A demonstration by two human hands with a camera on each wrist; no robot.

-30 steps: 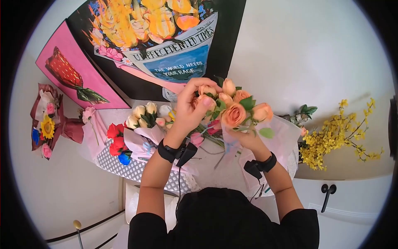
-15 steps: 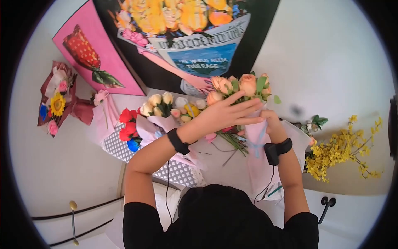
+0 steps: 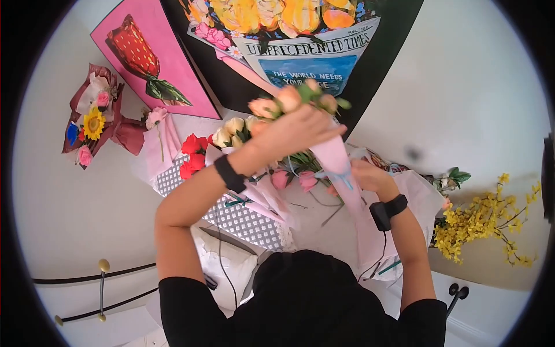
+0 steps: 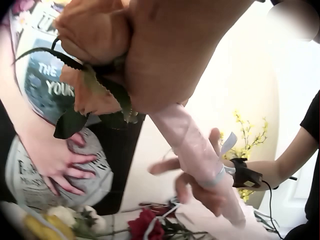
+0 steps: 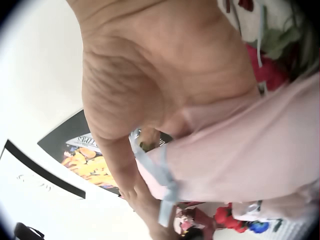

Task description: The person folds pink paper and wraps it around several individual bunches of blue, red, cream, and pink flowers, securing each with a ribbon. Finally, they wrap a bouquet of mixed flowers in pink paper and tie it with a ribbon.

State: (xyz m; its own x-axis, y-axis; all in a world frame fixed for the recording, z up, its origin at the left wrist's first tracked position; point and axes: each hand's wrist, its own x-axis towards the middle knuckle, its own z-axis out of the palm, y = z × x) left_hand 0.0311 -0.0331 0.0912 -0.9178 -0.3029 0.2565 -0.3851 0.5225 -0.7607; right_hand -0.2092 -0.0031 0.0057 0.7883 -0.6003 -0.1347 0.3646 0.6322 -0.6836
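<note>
Bouquet [image 3: 330, 154] is up in front of the person, over the table [image 3: 300, 217], tilted: peach roses [image 3: 289, 99] toward the painting [image 3: 315, 52], narrow pink paper tail slanting down toward the right hand [image 3: 373, 176]. Can't tell from here if the tail end touches anything. Left hand [image 3: 302, 128] grips it high, wrapped over the top of the paper just under the roses; thumb hidden, so can't say how tight. Right hand is loose, fingers spread around the tail beside the blue ribbon [image 4: 215, 177], not clamped; may be brushing the paper, contact unclear. Pink flowers [image 3: 308, 181] lie on the table below, red ones [image 3: 193, 157] off to the left. Handling, my guess: light, top-heavy at the roses, likely to tip if held only by the tail. Paper looks thin and soft, would crease or dent under a hard squeeze; shiny in places, so maybe a bit slippery. Petals and leaves look easy to bend or knock. Best hold: around the wrapped stems at the ribbon, gentle full-hand grip, other hand steadying under the roses. Avoid pulling the ribbon ends, bow might slip.
</note>
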